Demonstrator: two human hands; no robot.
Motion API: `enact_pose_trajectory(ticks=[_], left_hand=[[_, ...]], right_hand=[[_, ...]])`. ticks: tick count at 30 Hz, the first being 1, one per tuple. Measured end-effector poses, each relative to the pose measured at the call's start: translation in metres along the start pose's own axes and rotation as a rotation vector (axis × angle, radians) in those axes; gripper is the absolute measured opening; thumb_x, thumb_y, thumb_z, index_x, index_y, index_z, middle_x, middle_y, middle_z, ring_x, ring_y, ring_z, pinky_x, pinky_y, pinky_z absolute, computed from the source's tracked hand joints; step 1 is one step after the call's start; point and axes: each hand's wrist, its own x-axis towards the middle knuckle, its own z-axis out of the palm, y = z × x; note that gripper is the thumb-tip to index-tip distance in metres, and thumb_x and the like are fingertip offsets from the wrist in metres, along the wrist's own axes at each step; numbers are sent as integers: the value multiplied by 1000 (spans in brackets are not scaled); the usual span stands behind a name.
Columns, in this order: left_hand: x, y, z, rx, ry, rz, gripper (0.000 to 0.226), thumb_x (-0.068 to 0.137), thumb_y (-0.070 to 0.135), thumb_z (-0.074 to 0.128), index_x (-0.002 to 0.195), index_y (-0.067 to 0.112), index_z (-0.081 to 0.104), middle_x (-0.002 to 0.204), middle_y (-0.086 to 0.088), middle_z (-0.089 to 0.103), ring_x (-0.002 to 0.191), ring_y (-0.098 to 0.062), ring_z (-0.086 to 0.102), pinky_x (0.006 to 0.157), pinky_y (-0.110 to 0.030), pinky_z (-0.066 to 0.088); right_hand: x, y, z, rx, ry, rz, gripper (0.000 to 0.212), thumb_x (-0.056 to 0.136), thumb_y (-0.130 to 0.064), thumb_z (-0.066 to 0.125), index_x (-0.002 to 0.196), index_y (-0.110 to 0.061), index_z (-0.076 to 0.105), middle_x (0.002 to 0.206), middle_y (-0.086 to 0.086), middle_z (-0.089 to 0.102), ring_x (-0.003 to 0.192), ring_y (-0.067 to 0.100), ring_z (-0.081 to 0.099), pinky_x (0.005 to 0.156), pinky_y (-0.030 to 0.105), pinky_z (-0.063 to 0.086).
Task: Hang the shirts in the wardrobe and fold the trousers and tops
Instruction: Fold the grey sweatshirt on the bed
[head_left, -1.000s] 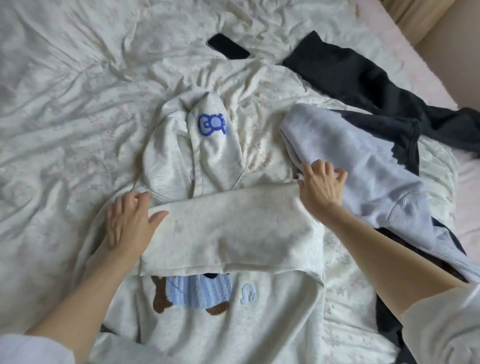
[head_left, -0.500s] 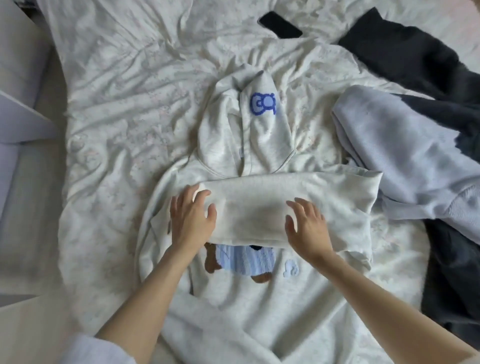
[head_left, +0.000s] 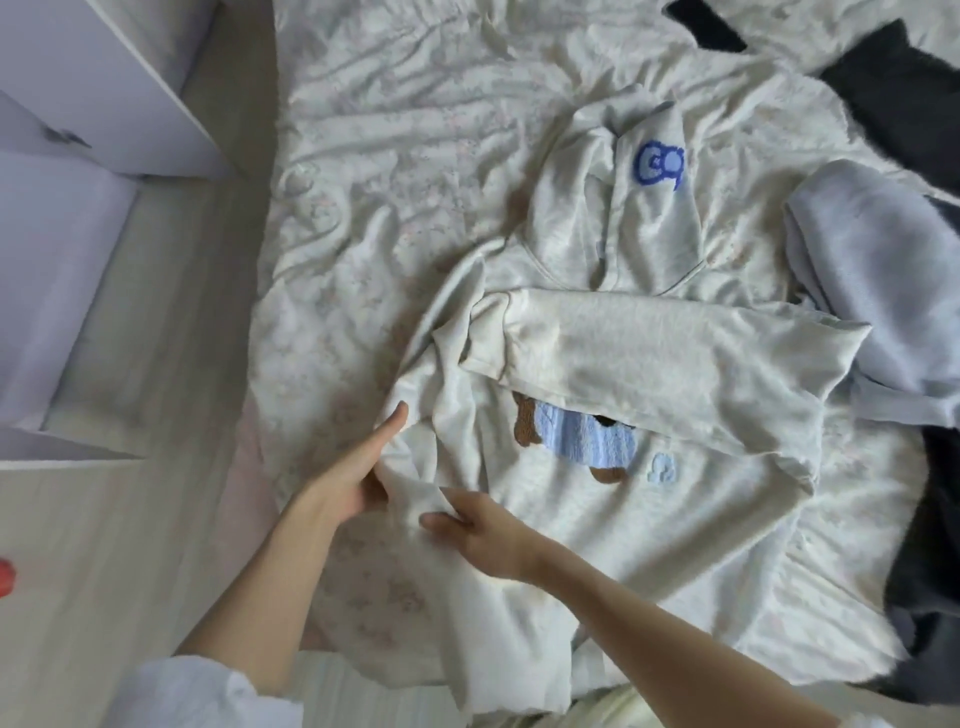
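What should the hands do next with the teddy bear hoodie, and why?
Probably fold the left sleeve across the chest. One sleeve already lies folded over the bear hoodie, and both the left hand and right hand are gripping the other one.

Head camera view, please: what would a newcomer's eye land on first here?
Centre frame, a cream hoodie lies on the rumpled bed, one sleeve folded across its bear design. At its left edge, the left hand and right hand grip the fabric. A pale lilac garment and dark clothes lie at the right.
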Motion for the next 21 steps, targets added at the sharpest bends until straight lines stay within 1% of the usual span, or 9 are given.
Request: enact_pose_trajectory(ticks=[3, 5, 7, 11, 13, 15, 18, 19, 21], left_hand=[[-8, 16, -12, -141, -15, 68, 70, 62, 62, 67, 108, 10, 66, 102, -13, 71, 89, -22, 70, 72, -32, 55], [-19, 32, -22, -155, 4, 114, 56, 71, 60, 64, 99, 12, 72, 97, -11, 72, 86, -21, 70, 71, -32, 56], [-32, 48, -35, -162, 43, 189, 33, 88, 40, 57, 81, 14, 76, 84, -6, 73, 77, -16, 70, 68, -27, 53], [-44, 81, -62, 425, 589, 519, 12, 82, 4, 62, 89, 12, 64, 89, -11, 63, 82, -20, 56, 65, -27, 40], [-42, 94, -71, 759, 808, 641, 17, 82, 5, 63, 99, 5, 62, 102, -20, 63, 92, -30, 56, 74, -33, 40], [-39, 101, -77, 986, 939, 617, 21, 86, 17, 62, 104, 5, 60, 109, -22, 61, 101, -41, 54, 81, -40, 41], [-31, 105, -86, 863, 857, 511, 27, 87, 30, 62, 83, 4, 58, 101, -26, 61, 101, -42, 56, 75, -37, 42], [-29, 102, -89, 733, 764, 469, 29, 87, 32, 63, 74, 7, 54, 93, -22, 62, 99, -39, 57, 69, -34, 40], [-25, 89, -98, 467, 546, 357, 25, 87, 37, 62, 80, 13, 56, 93, -9, 61, 93, -29, 60, 69, -31, 42]], right_hand=[[15, -25, -17, -9, 66, 7, 27, 98, -26, 46, 91, -2, 58, 78, -1, 53, 73, 8, 49, 65, 19, 39], [20, -38, -29, 56, 87, 13, 26, 97, -26, 47, 80, -9, 56, 67, -8, 53, 63, 2, 48, 57, 12, 37], [23, -51, -32, 250, 61, 54, 17, 95, -26, 51, 89, -15, 61, 77, -6, 64, 68, 4, 58, 65, 16, 47], [37, -70, -29, 289, -20, 90, 27, 91, -27, 58, 112, -9, 60, 98, 9, 66, 85, 20, 63, 78, 33, 52], [43, -73, -26, 172, -65, 140, 31, 92, -21, 56, 120, -7, 54, 93, 6, 66, 74, 13, 62, 67, 20, 52], [48, -69, -26, 68, -15, 152, 32, 94, -14, 51, 126, -7, 49, 102, 15, 66, 68, 12, 57, 62, 14, 48], [57, -55, -36, -60, 196, 86, 36, 93, -6, 46, 129, -7, 48, 114, 22, 62, 84, 24, 59, 78, 29, 46], [58, -51, -39, -87, 233, 64, 37, 93, -8, 45, 130, -9, 48, 115, 19, 63, 91, 25, 61, 81, 29, 46], [58, -45, -38, -92, 246, 6, 38, 94, -17, 49, 132, -16, 46, 116, 10, 62, 95, 17, 60, 84, 23, 46]])
